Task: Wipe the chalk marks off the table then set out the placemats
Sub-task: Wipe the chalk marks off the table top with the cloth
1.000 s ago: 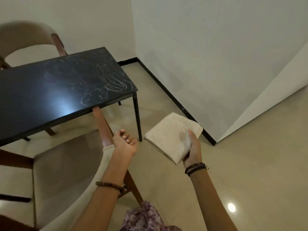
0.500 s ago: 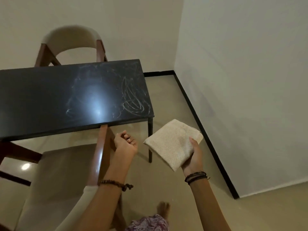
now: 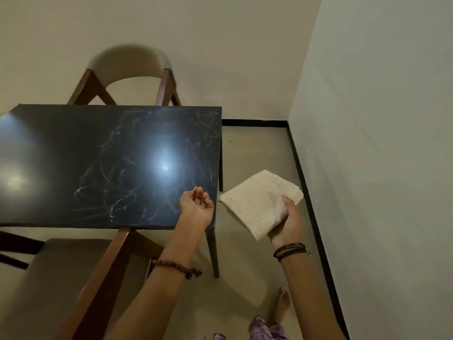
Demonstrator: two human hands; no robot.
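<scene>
Since half a second ago the left hand (image 3: pixel 196 208) has risen from below the table (image 3: pixel 61 153) edge to hover palm-up, fingers loosely curled and empty, over its near right corner. The right hand (image 3: pixel 286 224) grips the folded beige cloth (image 3: pixel 259 202) just beside that edge, above the floor. To wipe well, lay the cloth flat and sweep firmly across the chalk marks (image 3: pixel 107 182), which cover the tabletop's right half.

The bench (image 3: pixel 73 153) top lies bare across its whole width, so hands can sweep it from the near edge. A chair (image 3: pixel 130 67) stands tight against the far side, another chair (image 3: pixel 73 271) under the near-left edge. Right of the bench, a strip of open floor (image 3: pixel 257 148) runs to the wall (image 3: pixel 380 143).
</scene>
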